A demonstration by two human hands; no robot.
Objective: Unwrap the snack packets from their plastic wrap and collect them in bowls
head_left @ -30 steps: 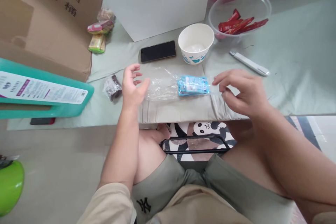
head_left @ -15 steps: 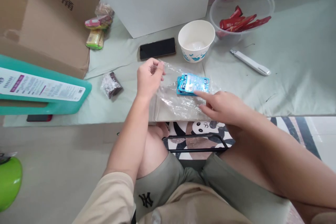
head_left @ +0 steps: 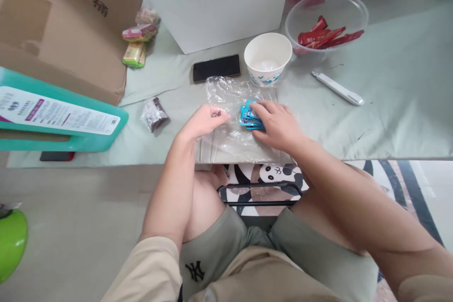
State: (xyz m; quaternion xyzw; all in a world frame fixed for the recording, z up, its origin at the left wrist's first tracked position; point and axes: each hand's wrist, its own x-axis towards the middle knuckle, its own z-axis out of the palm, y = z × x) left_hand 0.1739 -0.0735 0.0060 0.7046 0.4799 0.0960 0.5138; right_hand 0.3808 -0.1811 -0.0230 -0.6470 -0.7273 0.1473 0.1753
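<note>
A small stack of glossy blue packets (head_left: 247, 115) lies on a clear plastic bag (head_left: 235, 144) spread over the cloth. My right hand (head_left: 278, 122) covers the stack from the right, with its fingers and thumb closed round the packets and hiding most of them. Over the left part of the bag is my left hand (head_left: 205, 121), its fingers curled and the thumb pointing at the packets. Whether any of the film is caught in those fingers is not clear. A white paper bowl (head_left: 264, 74) with blue print stands just behind the bag.
Behind the bag lies a black phone (head_left: 216, 68). A white box cutter (head_left: 338, 88) and a clear bowl of red packets (head_left: 327, 21) are at right. On the left are a wrapped dark snack (head_left: 155, 115), a teal jug (head_left: 101, 144) and a cardboard box (head_left: 78, 42).
My left hand has come down and nearer from the bag's raised edge, and the film now lies flatter. My right hand has moved left from pointing at the packets to grasping them.
</note>
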